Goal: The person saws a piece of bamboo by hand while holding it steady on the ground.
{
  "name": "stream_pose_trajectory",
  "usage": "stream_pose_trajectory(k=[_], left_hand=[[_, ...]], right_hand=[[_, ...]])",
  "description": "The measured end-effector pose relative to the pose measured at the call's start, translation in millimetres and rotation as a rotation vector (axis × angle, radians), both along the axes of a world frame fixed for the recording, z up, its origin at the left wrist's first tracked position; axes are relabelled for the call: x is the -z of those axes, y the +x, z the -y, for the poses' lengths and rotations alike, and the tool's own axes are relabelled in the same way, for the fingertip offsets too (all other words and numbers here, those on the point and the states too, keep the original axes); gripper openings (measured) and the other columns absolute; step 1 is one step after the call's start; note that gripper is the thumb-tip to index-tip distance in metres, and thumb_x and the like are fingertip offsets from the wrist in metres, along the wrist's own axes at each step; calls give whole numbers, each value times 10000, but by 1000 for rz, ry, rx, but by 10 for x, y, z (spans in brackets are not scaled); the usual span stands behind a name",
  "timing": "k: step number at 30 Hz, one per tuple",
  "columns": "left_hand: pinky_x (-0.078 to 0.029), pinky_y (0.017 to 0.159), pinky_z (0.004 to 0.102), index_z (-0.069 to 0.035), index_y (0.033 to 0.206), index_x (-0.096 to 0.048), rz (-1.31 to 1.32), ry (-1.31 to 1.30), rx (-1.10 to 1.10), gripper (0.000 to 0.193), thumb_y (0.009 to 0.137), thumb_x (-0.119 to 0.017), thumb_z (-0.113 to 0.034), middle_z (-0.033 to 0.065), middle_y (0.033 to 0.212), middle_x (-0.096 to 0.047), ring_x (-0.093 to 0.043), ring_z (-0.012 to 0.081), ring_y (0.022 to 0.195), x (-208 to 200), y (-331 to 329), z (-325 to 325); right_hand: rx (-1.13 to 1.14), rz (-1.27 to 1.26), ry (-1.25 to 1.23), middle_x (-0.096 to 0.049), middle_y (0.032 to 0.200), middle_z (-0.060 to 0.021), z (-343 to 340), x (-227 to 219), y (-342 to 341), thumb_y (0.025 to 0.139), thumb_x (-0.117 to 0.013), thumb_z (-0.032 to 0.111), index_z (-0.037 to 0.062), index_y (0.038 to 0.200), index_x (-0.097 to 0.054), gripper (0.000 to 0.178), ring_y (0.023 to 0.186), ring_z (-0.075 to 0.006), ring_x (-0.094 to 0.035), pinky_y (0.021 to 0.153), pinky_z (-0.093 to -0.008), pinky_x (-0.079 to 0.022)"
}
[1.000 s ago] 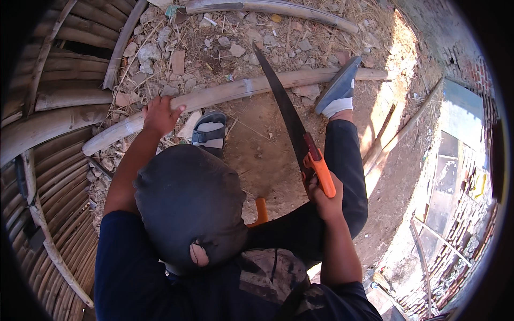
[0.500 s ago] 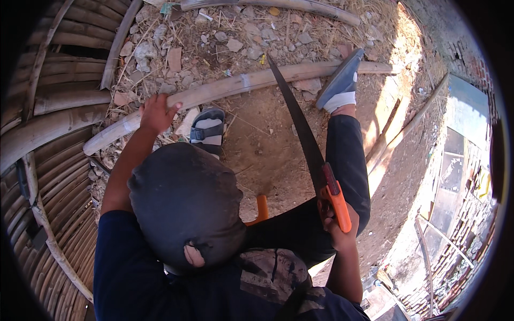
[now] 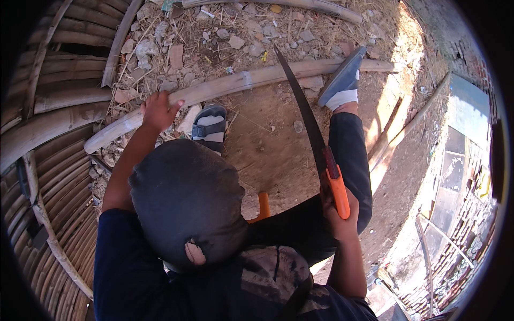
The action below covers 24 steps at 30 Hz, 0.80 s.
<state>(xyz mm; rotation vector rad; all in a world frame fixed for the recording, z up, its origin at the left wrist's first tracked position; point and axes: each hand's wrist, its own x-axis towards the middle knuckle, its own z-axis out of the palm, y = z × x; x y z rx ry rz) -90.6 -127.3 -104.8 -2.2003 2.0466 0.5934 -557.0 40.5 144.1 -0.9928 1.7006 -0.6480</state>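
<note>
Bamboo pole [image 3: 235,85] is the item under work; findings run from the body outward.

Nearest: the person's head, under a dark covering, and dark blue shoulders fill the lower centre of the view. An orange object [image 3: 263,206] shows just beyond the head; its kind cannot be determined.

Right hand [image 3: 337,214]: closed around the orange handle of a curved pruning saw [image 3: 308,120], held close to the right knee. The blade rises up and to the left from the handle. Its tip overlaps the pole about midway along its length; whether the teeth actually touch the pole cannot be told. Forearm bent, elbow tucked near the body.

Left hand [image 3: 158,109]: arm extended forward and nearly straight, fingers wrapped over the top of the pole toward its left end. This hand is on the pole itself; the right reaches it only through the blade.

Feet: left foot in a grey sandal [image 3: 210,128] planted just beside the pole on the near side. Right foot in a blue shoe [image 3: 342,75] reaches the pole's right portion, heel raised.

Pole: lies on bare dirt ahead of both hands, long axis running left to right, right end slightly farther away. The blade crosses it steeply.

Beyond: rubble and dry straw, another pole [image 3: 267,4] at the far edge, stacked bamboo [image 3: 48,107] on the left.
</note>
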Motion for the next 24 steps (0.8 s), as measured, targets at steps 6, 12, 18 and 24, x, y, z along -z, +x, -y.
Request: stream_pose_trajectory(k=[6, 12, 18, 24], left_hand=[[-287, 1112, 607, -116, 1373, -572, -23, 60, -3, 706, 951, -548, -681, 176, 1317, -569, -488, 375, 1327, -58, 4, 50], [-299, 1108, 603, -124, 1360, -580, -28, 26, 9, 704, 945, -550, -691, 164, 1307, -574, -506, 375, 1311, -53, 17, 67], [-311, 1095, 605, -129, 1355, -585, -21, 22, 8, 692, 938, -570, -682, 171, 1300, -578, -509, 379, 1303, -32, 18, 47], [-308, 1097, 602, -136, 1356, -588, -35, 18, -3, 681, 934, -587, -671, 175, 1310, -574, -504, 390, 1302, -23, 14, 49]], right_hand=[[29, 109, 73, -563, 789, -25, 513, 304, 78, 802, -573, 23, 32, 861, -546, 65, 629, -88, -522, 577, -250, -433], [97, 138, 83, -536, 691, -52, -82, -114, -390, 693, -584, 37, 27, 846, -532, 162, 512, -104, -494, 488, -225, -408], [91, 62, 81, -557, 712, -51, -221, -395, -352, 690, -596, 30, 19, 853, -554, 169, 518, -102, -514, 474, -231, -395], [48, -67, 87, -563, 720, -33, -249, -394, -315, 703, -591, 33, 23, 857, -560, 158, 531, -98, -521, 489, -228, -400]])
